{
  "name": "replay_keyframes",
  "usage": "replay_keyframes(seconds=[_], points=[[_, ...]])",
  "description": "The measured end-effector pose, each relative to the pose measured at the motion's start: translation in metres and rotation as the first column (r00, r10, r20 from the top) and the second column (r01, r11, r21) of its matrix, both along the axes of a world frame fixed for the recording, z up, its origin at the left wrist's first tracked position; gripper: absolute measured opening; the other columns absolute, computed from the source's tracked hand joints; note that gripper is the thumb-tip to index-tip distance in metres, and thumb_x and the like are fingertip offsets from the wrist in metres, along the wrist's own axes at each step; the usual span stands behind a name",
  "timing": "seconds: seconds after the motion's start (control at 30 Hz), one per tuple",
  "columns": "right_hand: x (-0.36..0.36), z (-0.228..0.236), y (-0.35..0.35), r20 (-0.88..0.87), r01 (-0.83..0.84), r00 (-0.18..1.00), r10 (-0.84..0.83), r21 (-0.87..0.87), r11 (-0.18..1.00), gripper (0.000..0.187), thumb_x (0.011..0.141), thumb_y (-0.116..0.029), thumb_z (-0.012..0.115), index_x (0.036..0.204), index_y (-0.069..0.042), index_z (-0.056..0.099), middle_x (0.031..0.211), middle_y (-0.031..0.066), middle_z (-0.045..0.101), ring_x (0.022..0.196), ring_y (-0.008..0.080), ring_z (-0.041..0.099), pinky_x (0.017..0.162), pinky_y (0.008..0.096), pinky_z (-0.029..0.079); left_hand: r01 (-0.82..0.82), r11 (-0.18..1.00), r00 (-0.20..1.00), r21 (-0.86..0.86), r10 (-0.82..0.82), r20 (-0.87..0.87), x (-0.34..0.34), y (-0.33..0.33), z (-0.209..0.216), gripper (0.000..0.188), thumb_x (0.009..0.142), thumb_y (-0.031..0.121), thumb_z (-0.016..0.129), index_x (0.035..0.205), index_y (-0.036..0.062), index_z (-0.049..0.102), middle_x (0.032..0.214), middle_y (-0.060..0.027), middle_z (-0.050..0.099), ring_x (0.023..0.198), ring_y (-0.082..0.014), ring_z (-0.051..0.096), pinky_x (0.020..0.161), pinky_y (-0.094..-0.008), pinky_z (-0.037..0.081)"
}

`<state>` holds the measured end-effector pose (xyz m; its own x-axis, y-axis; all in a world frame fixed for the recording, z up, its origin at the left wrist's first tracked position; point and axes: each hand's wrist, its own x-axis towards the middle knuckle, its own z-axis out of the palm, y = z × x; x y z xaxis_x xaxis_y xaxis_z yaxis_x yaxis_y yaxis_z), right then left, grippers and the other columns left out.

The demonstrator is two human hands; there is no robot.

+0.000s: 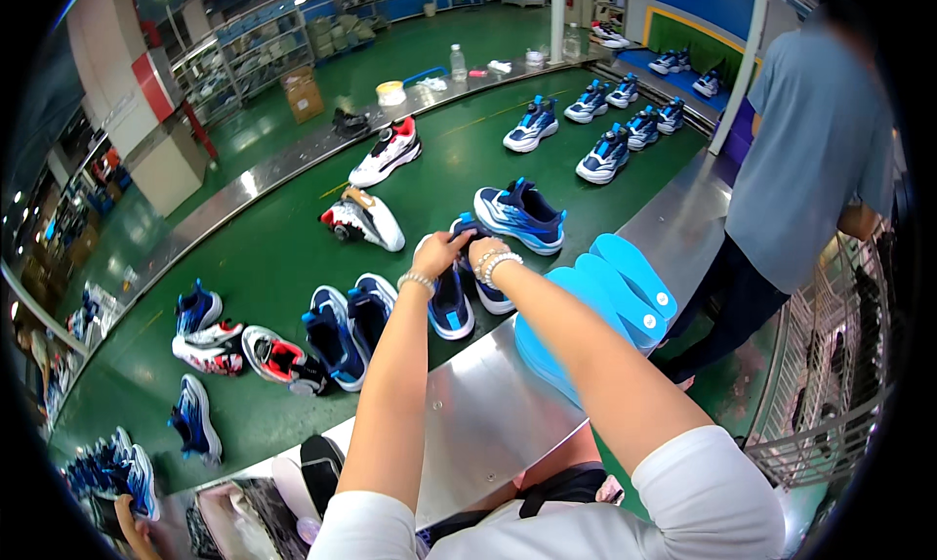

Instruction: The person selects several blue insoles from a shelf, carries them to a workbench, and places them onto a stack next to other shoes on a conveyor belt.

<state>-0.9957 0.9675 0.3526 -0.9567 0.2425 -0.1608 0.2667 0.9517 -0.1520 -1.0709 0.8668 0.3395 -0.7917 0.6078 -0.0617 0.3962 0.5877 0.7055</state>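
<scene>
Both my hands meet over a pair of navy blue sneakers (450, 306) on the green belt, just beyond the metal ledge. My left hand (438, 254) grips the dark upper of one sneaker, fingers bent inward. Close beside it, my right hand (484, 252) is closed on the same dark upper; its fingertips are partly hidden. A lighter blue sneaker (520, 216) lies just beyond my right hand. Left of my left forearm stands another navy pair (335, 337). Under and beside my right forearm, bright blue insoles (632, 277) lie stacked on the metal ledge (488, 414).
White, black and red sneakers (388, 153) lie farther left on the green belt (273, 257). Several blue sneakers (603, 155) stand at the far right. A person in a grey shirt (810, 140) stands right, beside a wire rack (820, 365). Another person's hand (127, 521) shows lower left.
</scene>
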Motion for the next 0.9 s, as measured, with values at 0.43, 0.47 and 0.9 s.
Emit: replay_keyframes(seconds=[0.43, 0.47, 0.9], points=[[-0.018, -0.035, 0.021, 0.018, 0.093, 0.996, -0.091, -0.177, 0.980, 0.028, 0.080, -0.016, 0.045, 0.099, -0.002, 0.059, 0.103, 0.0169, 0.057, 0.095, 0.0282, 0.057, 0.080, 0.0378, 0.046, -0.019, 0.982, 0.955, -0.188, -0.038, -0.293, 0.033, 0.023, 0.026, 0.052, 0.080, 0.051, 0.040, 0.081, 0.0041, 0.063, 0.082, -0.0193, 0.061, 0.079, -0.0337, 0.058, 0.072, -0.0412, 0.044], [-0.012, -0.040, 0.041, 0.070, 0.007, 0.998, 0.002, -0.126, 0.992, 0.027, 0.079, -0.015, 0.045, 0.098, -0.002, 0.060, 0.100, 0.0167, 0.059, 0.093, 0.0282, 0.057, 0.079, 0.0380, 0.046, -0.005, 0.969, 0.953, -0.248, -0.070, -0.294, 0.038, 0.037, 0.030, 0.055, 0.080, 0.052, 0.039, 0.082, 0.0024, 0.063, 0.086, -0.0202, 0.060, 0.082, -0.0338, 0.058, 0.074, -0.0417, 0.044], [0.247, 0.043, 0.046, -0.340, -0.100, 0.939, 0.045, -0.147, 0.984, 0.043, 0.084, -0.035, 0.043, 0.119, -0.010, 0.043, 0.126, 0.0140, 0.037, 0.120, 0.0304, 0.031, 0.100, 0.0471, 0.018, 0.347, 0.722, 0.840, -0.599, -0.523, -0.144, 0.026, 0.068, -0.017, 0.022, 0.064, 0.013, 0.053, 0.078, 0.0012, 0.064, 0.087, -0.0211, 0.060, 0.080, -0.0321, 0.060, 0.071, -0.0377, 0.047]])
